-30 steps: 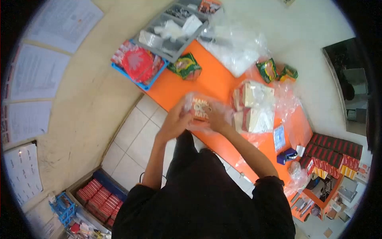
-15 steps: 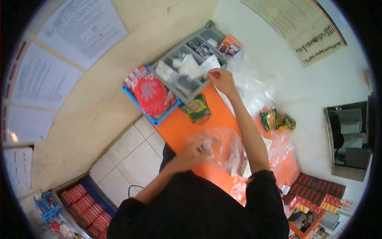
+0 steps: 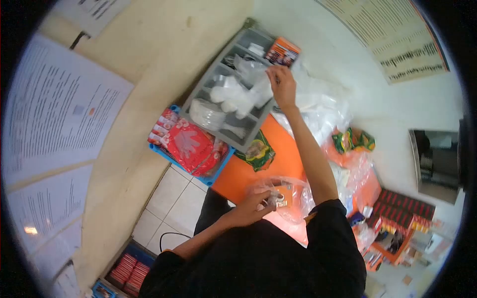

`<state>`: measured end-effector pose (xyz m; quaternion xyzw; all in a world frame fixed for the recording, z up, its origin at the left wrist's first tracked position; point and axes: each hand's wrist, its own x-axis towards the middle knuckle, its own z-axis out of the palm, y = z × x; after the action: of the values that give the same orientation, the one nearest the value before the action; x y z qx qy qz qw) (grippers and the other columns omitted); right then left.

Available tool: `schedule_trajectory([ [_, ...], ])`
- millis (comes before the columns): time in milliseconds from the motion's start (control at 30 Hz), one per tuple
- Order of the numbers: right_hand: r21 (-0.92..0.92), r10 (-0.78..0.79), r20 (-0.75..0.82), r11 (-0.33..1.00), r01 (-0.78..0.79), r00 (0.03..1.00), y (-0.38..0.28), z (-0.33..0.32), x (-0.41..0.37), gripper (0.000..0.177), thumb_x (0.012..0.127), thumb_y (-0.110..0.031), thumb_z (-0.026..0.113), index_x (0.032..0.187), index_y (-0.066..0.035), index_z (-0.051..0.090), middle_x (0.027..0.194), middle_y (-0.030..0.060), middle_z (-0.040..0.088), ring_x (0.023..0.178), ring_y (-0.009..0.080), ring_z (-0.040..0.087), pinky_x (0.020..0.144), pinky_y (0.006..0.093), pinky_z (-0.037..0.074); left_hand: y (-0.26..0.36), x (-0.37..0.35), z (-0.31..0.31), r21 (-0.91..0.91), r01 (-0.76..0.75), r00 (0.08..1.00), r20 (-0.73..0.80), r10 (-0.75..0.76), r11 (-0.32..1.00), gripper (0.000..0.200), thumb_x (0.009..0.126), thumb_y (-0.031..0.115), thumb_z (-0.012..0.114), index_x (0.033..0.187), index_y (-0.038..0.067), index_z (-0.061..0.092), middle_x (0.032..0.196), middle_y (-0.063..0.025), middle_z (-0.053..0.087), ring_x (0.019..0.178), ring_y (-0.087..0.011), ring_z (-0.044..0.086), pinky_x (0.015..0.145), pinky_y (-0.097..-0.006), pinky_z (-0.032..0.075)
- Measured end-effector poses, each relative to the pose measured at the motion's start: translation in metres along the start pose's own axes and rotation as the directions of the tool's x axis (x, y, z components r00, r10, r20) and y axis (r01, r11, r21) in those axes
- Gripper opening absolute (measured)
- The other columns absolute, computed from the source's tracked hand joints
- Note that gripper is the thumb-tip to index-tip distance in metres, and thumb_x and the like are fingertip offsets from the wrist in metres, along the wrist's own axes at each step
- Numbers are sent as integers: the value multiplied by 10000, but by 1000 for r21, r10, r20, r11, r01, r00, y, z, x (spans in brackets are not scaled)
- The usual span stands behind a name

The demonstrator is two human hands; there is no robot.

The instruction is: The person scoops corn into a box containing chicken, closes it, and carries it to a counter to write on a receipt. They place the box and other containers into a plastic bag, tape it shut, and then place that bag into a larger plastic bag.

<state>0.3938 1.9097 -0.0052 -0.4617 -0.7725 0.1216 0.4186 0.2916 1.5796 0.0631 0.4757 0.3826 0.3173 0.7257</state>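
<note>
Two hands work well apart here. The left hand [image 3: 257,202] stays low, close to the body at the near edge of the orange bench [image 3: 238,175]. Its fingers are curled and pinched on the mouth of a clear bag [image 3: 294,204]. An orange box [image 3: 283,197] with white lettering shows through the film, inside the bag. The right hand [image 3: 283,84] is stretched far out over a grey divided tray [image 3: 204,85] that leans against the wall at the far end of the bench. Its fingertips are drawn together on a crumpled clear wrapper [image 3: 252,87] above the tray's middle compartments; what the wrapper contains is too blurred to tell. The other compartments hold more white and clear packets, and a small orange carton [image 3: 282,51] sits in the far corner.

Just beside the tray, a blue basket [image 3: 171,154] is filled with red packets [image 3: 191,145]. A green sachet [image 3: 258,155] lies on the bench between the basket and the right forearm. A loose heap of clear bags [image 3: 325,109] lies to the right of that arm, and rows of red boxes [image 3: 405,208] stand further right. Printed sheets [image 3: 54,111] hang on the wall.
</note>
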Motion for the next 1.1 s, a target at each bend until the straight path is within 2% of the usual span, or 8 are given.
schedule_trajectory([
  [200, 647, 532, 72, 619, -445, 844, -116, -205, -66, 301, 861, -27, 673, 1149, -10, 586, 847, 76, 612, 828, 190, 632, 763, 302, 548, -8, 6, 12, -97, 64, 997, -24, -67, 993, 308, 951, 137, 602, 1175, -30, 473, 1011, -141, 601, 920, -216, 674, 802, -342, 551],
  [300, 232, 125, 926, 554, -800, 356, -94, -235, -175, 351, 795, -81, 724, 1112, 39, 631, 1134, 102, 618, 982, 229, 622, 836, 333, 537, -11, 0, 20, -123, 9, 996, -82, -19, 992, 474, 952, 110, 594, 1356, -12, 378, 973, -112, 654, 934, -203, 688, 810, -337, 550],
  [367, 124, 45, 804, 963, -241, 593, -90, -172, -258, 343, 815, -67, 686, 1133, 33, 607, 1148, 104, 621, 1067, 226, 596, 827, 312, 532, 3, -10, 23, -60, 27, 998, -49, -30, 998, 504, 954, 108, 591, 1392, -5, 370, 979, -106, 658, 924, -192, 685, 797, -327, 550],
  [500, -133, 36, 792, 984, 115, 610, -72, -70, -303, 367, 831, -80, 674, 1167, 31, 575, 1170, 113, 610, 1079, 234, 592, 844, 321, 525, -5, -23, 42, -109, 84, 996, 35, -81, 991, 537, 961, 129, 601, 1441, 48, 375, 1125, -104, 630, 966, -162, 657, 831, -304, 521],
  [733, -88, -92, 800, 960, 267, 593, -61, -108, -311, 411, 860, -103, 653, 1226, 27, 519, 1208, 129, 592, 1100, 249, 585, 874, 338, 514, -80, 2, 85, 123, -266, 929, -233, 289, 956, 444, 856, 194, 670, 1240, 21, 529, 1165, -133, 560, 1142, -267, 517, 988, -439, 407],
  [867, -113, -104, 794, 943, 314, 599, -38, -125, -300, 437, 877, -116, 642, 1260, 25, 487, 1229, 137, 581, 1112, 257, 581, 891, 348, 507, -68, 16, 105, 722, -245, 547, -449, 707, 648, 312, 687, 147, 674, 942, 14, 555, 806, -139, 612, 798, -292, 600, 736, -429, 470],
  [900, -113, -110, 794, 940, 323, 599, -39, -128, -297, 443, 881, -119, 639, 1269, 24, 479, 1235, 140, 578, 1115, 259, 580, 895, 350, 506, -61, 10, 108, 467, -294, 711, -476, 517, 834, 281, 709, 143, 680, 919, 10, 550, 752, -126, 620, 718, -267, 617, 661, -402, 489],
  [1100, -68, -128, 761, 959, 274, 636, -50, -173, -288, 483, 905, -138, 621, 1319, 21, 430, 1267, 153, 563, 1133, 271, 575, 921, 365, 496, -50, -8, 112, 125, -575, 600, -607, 521, 808, 188, 786, 139, 666, 860, -5, 570, 705, -99, 638, 607, -182, 616, 542, -357, 464],
])
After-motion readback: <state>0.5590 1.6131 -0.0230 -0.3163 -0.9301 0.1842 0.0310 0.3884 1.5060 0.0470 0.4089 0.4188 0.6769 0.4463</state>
